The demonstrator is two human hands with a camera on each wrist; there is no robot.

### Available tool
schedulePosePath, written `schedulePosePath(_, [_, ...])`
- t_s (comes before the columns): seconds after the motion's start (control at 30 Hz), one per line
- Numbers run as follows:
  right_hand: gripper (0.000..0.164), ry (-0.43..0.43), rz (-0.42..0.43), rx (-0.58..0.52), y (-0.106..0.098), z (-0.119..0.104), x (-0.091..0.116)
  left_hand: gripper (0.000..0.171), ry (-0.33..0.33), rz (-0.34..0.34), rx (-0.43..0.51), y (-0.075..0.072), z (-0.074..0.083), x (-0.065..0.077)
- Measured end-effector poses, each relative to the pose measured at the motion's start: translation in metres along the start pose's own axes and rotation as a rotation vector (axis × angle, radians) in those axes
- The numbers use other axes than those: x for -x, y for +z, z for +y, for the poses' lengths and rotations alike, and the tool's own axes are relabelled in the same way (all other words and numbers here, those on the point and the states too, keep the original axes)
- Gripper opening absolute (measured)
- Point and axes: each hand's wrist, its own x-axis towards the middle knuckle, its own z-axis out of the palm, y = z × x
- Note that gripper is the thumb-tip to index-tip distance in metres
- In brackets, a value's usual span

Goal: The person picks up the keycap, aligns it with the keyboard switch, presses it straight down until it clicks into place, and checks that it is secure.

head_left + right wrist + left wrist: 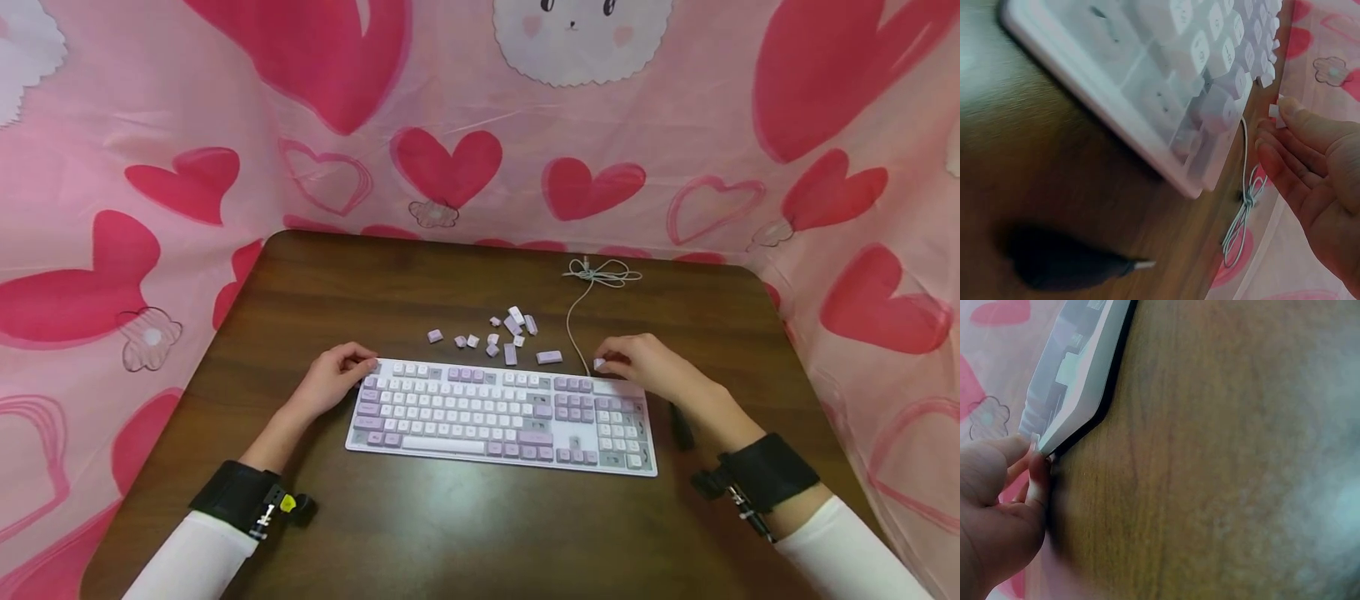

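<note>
A white and lilac keyboard (pixel 450 408) lies across the table, with several key positions bare of caps. My left hand (pixel 337 375) pinches its far left corner; in the left wrist view the thumb and fingers (pixel 1038 478) meet at the corner of the white case (pixel 1088 384). Just beyond the far right edge, my right hand (pixel 648 362) pinches a small pale keycap (pixel 598 364) between thumb and fingertips. The right wrist view shows this keycap (pixel 1277 115) raised beside the keyboard, its top marking hidden.
Several loose white and lilac keycaps (pixel 511 354) lie behind the keyboard. A pale cable (pixel 577 321) runs back to a tied bundle (pixel 603 273). Right of the keyboard lies a black-handled tool (pixel 1066 259) with a thin metal tip. Pink heart-patterned cloth (pixel 450 100) surrounds the table.
</note>
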Motion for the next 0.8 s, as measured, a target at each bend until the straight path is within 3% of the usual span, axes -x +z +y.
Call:
schedulePosePath(0.2, [0.014, -0.018, -0.017, -0.001, -0.004, 0.004, 0.021, 0.029, 0.002, -0.003, -0.005, -0.001, 0.0, 0.0])
schedulePosePath(0.37, [0.011, 0.053, -0.059, -0.032, -0.009, 0.011, 0.039, 0.03, 0.009, -0.008, 0.0, -0.001, 0.0, 0.0])
schedulePosePath(0.63, [0.01, 0.104, -0.088, -0.14, -0.011, 0.025, 0.061, 0.033, 0.028, -0.006, -0.003, 0.001, 0.0, -0.004])
schedulePosePath(0.8, [0.016, 0.138, -0.16, -0.237, -0.005, 0.029, 0.064, 0.034, 0.032, 0.004, -0.021, -0.001, -0.005, -0.001])
